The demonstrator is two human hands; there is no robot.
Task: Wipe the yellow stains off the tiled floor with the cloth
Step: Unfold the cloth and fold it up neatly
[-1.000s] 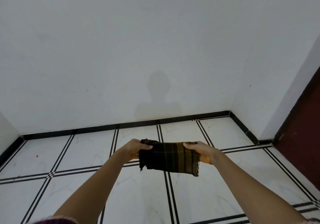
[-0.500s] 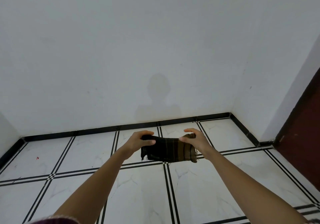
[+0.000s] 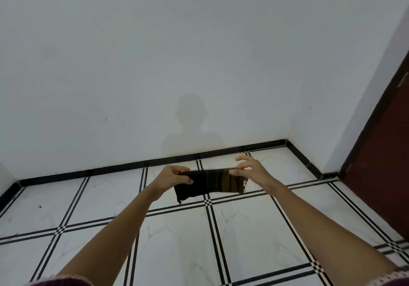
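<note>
cloth (image 3: 210,181): dark brown plaid, folded into strip, stretched horizontal in air
tiled floor (image 3: 177,241): white marble, black double lines

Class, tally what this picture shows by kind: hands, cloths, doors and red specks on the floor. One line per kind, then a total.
Hands: 2 (left hand, right hand)
Cloths: 1 (dark striped cloth, held between both hands)
Doors: 1 (dark red door, at the right edge)
Red specks: 1 (red speck, on a tile at the left)
Total: 5
</note>
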